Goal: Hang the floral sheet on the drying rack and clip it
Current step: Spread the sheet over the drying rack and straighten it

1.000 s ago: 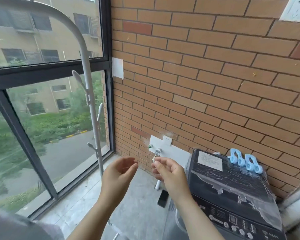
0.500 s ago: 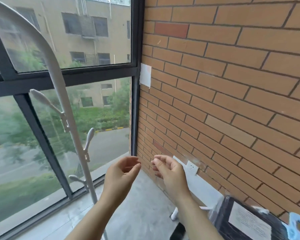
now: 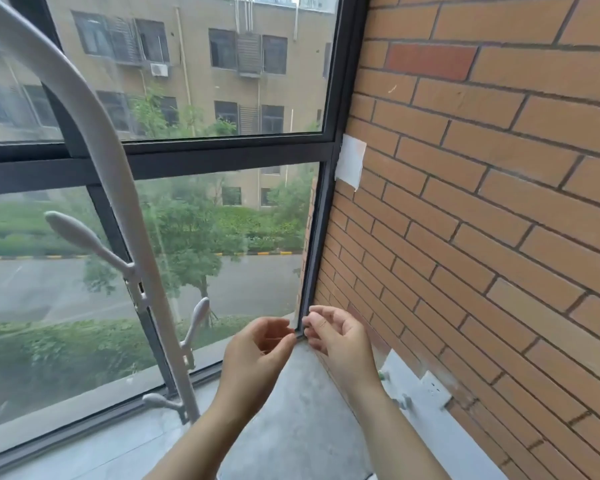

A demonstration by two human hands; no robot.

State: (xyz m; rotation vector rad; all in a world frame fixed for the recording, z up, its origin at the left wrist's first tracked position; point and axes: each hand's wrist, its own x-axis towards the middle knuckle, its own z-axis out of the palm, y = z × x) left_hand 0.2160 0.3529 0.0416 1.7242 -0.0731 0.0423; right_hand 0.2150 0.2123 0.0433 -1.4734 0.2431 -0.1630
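The white drying rack [image 3: 125,216] curves up at the left in front of the window, with paddle-shaped pegs sticking out of its post. No floral sheet and no clips show in this view. My left hand [image 3: 253,351] and my right hand [image 3: 340,337] are raised side by side in the lower middle, to the right of the rack post and apart from it. Their fingers are loosely curled and their fingertips almost meet. Nothing is visible in either hand.
A large dark-framed window [image 3: 222,150] fills the left and centre. A brick wall [image 3: 482,202] runs along the right, with a white patch [image 3: 350,164] near the corner and a white socket panel [image 3: 420,389] low down. Grey concrete floor [image 3: 291,427] lies below.
The camera has swung left and upward, so the washing machine and the blue clips on it have left the view. My two hands have come closer together, fingertips almost touching.
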